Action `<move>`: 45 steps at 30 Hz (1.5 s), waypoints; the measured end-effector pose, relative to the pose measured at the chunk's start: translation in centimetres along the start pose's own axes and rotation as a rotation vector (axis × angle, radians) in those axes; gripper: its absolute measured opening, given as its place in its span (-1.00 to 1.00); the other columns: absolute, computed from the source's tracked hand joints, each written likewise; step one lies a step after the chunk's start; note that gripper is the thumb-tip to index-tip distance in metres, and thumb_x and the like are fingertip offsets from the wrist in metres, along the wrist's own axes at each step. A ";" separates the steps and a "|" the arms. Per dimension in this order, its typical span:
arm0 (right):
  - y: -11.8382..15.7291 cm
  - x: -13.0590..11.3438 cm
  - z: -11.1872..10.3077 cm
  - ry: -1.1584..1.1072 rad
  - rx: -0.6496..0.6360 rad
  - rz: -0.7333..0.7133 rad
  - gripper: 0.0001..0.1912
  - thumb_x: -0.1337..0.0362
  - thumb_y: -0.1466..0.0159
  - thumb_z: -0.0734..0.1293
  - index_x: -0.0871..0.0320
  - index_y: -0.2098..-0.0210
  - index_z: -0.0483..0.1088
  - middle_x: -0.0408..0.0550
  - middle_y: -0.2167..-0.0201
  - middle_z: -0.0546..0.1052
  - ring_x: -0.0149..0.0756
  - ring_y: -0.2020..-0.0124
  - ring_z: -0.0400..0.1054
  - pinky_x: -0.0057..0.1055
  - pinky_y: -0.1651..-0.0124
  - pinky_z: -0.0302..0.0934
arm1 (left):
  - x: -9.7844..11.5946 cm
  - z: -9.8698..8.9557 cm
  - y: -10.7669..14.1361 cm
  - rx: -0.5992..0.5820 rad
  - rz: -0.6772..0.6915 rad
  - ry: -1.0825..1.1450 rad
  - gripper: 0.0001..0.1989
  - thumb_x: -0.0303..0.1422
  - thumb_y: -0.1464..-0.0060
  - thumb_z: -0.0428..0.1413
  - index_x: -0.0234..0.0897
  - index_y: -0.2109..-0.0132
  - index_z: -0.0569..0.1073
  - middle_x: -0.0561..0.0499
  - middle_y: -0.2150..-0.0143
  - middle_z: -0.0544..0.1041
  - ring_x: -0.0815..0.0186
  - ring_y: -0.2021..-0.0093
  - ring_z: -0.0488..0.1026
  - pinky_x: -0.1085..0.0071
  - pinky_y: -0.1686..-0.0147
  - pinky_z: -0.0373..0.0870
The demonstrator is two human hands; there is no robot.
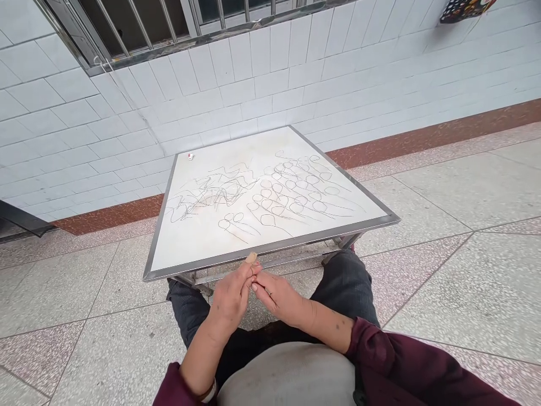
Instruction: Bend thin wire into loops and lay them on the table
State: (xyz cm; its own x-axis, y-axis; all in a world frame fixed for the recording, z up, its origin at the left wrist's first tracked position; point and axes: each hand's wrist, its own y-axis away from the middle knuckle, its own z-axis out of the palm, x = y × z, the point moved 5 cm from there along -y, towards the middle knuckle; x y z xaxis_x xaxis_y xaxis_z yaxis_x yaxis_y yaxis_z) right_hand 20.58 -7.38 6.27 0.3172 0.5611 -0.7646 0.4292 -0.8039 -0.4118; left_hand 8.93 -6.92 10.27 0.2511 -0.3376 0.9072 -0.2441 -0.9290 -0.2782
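Observation:
My left hand point(230, 294) and my right hand point(282, 296) meet in front of the table's near edge, above my lap. Their fingers are closed and touch each other; a thin dark strand seems to show between them, too small to make out. A tan wrap or cover sits on a fingertip of my left hand. On the white tabletop point(203, 248), thin dark wire-like pieces with round loops point(291, 194) spread over the right half. A tangle of bent, dark thin pieces point(211, 189) lies on the left half.
A small white and red item point(191, 157) lies at the table's back left corner. Behind the table stands a white tiled wall point(270, 73) with a barred window point(143, 25). A patterned dark item point(465, 10) hangs at the upper right. My knees are below the table's near edge.

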 end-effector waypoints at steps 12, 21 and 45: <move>0.0 1.0 -0.8 -0.195 0.007 0.156 -0.83 0.34 -0.36 0.11 0.12 0.33 0.26 -0.20 0.50 0.37 -0.42 0.48 0.24 -0.48 0.35 0.13 | -0.6 0.2 0.1 -0.234 0.225 -0.358 -0.44 -0.49 -0.25 -0.09 -0.10 -0.34 0.05 -0.10 -0.11 0.47 0.24 -0.10 0.41 0.23 -0.04 0.37; 0.0 1.1 -0.4 -0.226 0.039 0.151 -0.80 0.31 -0.39 0.08 0.11 0.31 0.26 -0.19 0.48 0.36 -0.40 0.45 0.27 -0.46 0.32 0.15 | -0.5 0.2 0.2 -0.164 0.412 -0.647 -0.41 -0.51 -0.26 -0.07 -0.11 -0.36 -0.04 -0.06 -0.03 0.53 0.31 0.01 0.45 0.32 0.08 0.34; 0.2 1.8 -0.8 0.204 0.050 0.068 -0.82 0.29 -0.41 0.05 0.10 0.22 0.24 -0.17 0.51 0.36 -0.35 0.48 0.26 -0.43 0.37 0.14 | -2.2 -0.3 0.2 -0.264 0.330 -0.756 -0.43 -0.44 -0.28 -0.09 -0.01 -0.36 -0.06 0.03 0.25 0.53 0.31 0.31 0.44 0.31 0.20 0.35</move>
State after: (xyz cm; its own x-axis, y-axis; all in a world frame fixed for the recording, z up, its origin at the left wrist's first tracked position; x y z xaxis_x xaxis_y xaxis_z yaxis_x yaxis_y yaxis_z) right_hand 21.84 -6.38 5.22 0.5102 0.5298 -0.6775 0.3600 -0.8470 -0.3912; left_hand 8.03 -6.26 8.30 0.6616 -0.6812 0.3134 -0.6002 -0.7317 -0.3232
